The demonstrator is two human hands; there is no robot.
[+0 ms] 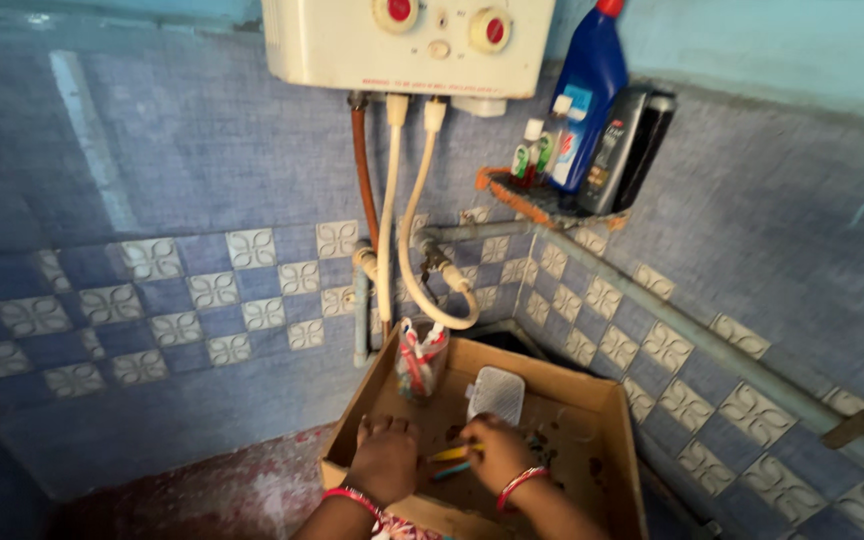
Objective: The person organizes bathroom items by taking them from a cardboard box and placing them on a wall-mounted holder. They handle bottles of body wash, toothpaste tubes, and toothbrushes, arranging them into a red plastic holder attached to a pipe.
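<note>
An open cardboard box [607,425] sits in the corner of a blue-tiled room. Both my hands reach into it. My left hand [385,455], with a red bangle at the wrist, rests palm down on the box floor near its front left edge. My right hand [497,452], also bangled, is closed around thin sticks, one yellow [449,454] and one blue-green [451,470], that poke out to the left. A clear cup [418,362] with red and white toothbrush-like items stands at the box's back left. A white ridged soap-dish-like piece [497,394] lies behind my right hand.
A white water heater [407,45] hangs on the wall above, with hoses and pipes [389,200] running down toward the box. A corner shelf [542,205] holds a blue bottle [586,95], a black bottle and small containers. A grey pipe [712,345] runs along the right wall. Reddish floor lies at left.
</note>
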